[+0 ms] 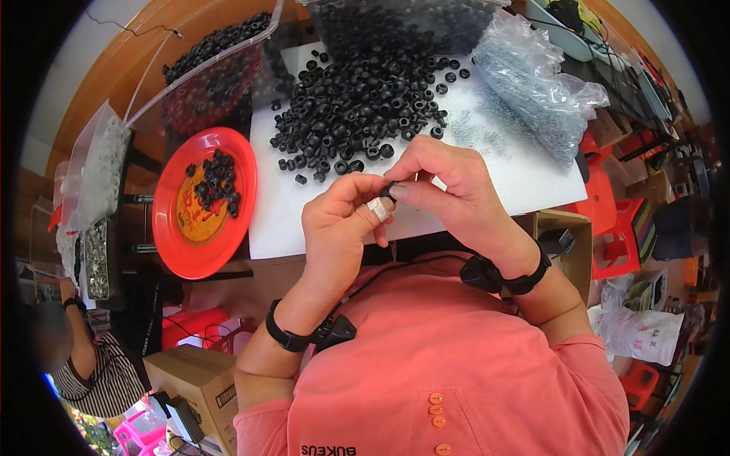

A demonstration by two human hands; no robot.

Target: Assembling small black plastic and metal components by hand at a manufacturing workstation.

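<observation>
Both hands meet over the near edge of the white work surface [277, 220]. Pinched between the fingers of my left hand [338, 220] is a small black knob-like part [388, 191]; white tape wraps one of its fingertips. My right hand [456, 190] grips the same part from the other side with thumb and forefinger. Whatever detail lies inside the pinch is hidden. Just beyond the hands spreads a large heap of similar black round parts [357, 106], several with a hole in the middle. To the left, a red plate [171, 220] holds a small pile of these parts [217, 178].
A clear plastic bag [532, 91] of small pale metallic pieces lies at the right, some pieces spilled beside it. Clear bins [205, 61] of black parts stand at the far side. Small trays [99, 258] sit far left. A cardboard box [194, 387] and another person [99, 372] are lower left.
</observation>
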